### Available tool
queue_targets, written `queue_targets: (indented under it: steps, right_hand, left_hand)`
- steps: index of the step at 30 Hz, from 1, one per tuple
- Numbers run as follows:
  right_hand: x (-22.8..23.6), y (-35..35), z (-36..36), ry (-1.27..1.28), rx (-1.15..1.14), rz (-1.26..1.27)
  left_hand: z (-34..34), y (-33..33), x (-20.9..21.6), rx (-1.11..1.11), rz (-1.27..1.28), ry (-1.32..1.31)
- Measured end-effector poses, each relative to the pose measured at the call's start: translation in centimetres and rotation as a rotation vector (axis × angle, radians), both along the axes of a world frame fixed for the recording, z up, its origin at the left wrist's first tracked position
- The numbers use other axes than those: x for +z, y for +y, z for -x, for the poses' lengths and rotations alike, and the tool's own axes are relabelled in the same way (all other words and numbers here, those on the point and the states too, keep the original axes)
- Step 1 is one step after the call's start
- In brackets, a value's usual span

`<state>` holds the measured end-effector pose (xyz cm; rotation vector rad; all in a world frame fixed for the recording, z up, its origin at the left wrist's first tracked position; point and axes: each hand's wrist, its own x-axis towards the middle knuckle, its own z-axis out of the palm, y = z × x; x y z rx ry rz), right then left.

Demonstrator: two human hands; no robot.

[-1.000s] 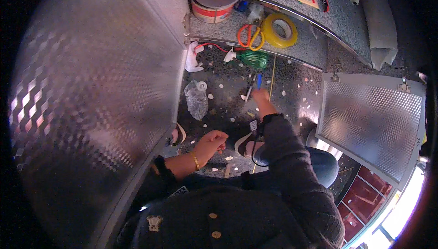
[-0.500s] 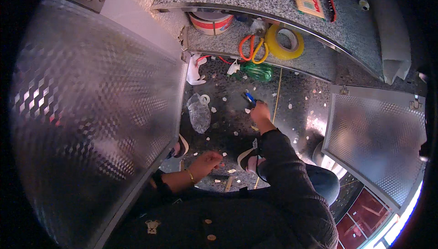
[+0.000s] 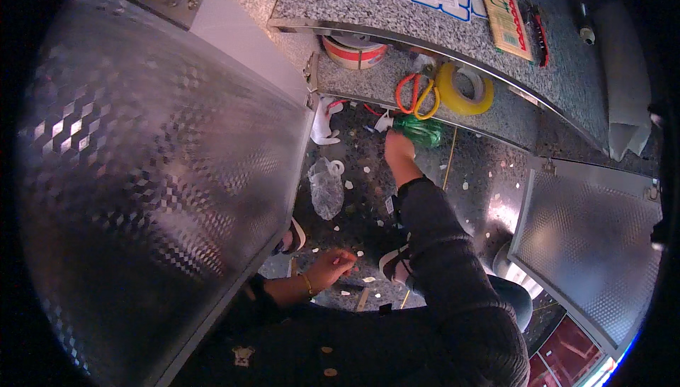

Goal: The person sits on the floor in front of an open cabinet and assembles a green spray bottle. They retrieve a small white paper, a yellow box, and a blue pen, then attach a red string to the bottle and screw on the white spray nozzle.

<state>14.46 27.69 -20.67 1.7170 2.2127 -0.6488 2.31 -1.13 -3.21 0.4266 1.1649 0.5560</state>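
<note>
My right hand [image 3: 400,149] reaches forward over the speckled floor, its back towards me and its fingertips hidden. Close in front of it are a white spray nozzle [image 3: 383,122] and a translucent green bottle [image 3: 421,132]; contact cannot be made out. My left hand [image 3: 331,268] hovers low near my feet with fingers curled together; whatever they may hold does not show. Between the hands, to the left, lies a crumpled clear plastic bag [image 3: 326,192] with a white ring [image 3: 337,167] at its top. A white glove-like item [image 3: 323,123] lies by the cabinet's left side.
Open textured metal doors stand left [image 3: 170,174] and right [image 3: 588,238]. On the low shelf are orange-and-yellow-handled scissors [image 3: 416,96], a yellow tape roll [image 3: 462,91] and a red-and-white round container [image 3: 354,55]. The granite counter [image 3: 333,15] overhangs them, holding packets. White chips dot the floor.
My right hand has moved forward to the green bottle. The blue-handled object it held no longer shows clearly there. The view has shifted slightly; my left hand stays low and curled.
</note>
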Motion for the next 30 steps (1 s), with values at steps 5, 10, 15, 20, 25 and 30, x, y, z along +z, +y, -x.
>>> queue_targets:
  steps: [5, 10, 15, 20, 25, 30]
  right_hand:
    - [1.1, -3.8, -2.2, 0.068, 0.187, -0.102]
    - [8.2, -5.3, -4.5, 0.343, 0.105, -0.010]
    - [19.5, -4.4, -7.0, 0.960, -0.379, 0.752]
    - [29.1, -8.2, -8.9, 1.266, -0.495, 0.955]
    - [32.5, -15.0, -9.0, 1.529, -0.596, 1.067]
    - [33.6, -18.9, -5.6, 1.550, -0.683, 0.981]
  left_hand:
    - [-0.2, -0.2, 0.0, 0.035, 0.047, -0.033]
    - [-0.8, 0.4, 0.6, 0.043, 0.114, 0.005]
    - [-1.6, 1.8, 1.4, 0.151, -0.327, 0.228]
    - [-2.1, 4.5, 4.1, 0.445, -0.827, 0.702]
    - [-1.5, 6.8, 8.5, 0.266, -0.781, -0.064]
    - [-0.3, 5.9, 12.2, 0.138, -0.487, -0.566]
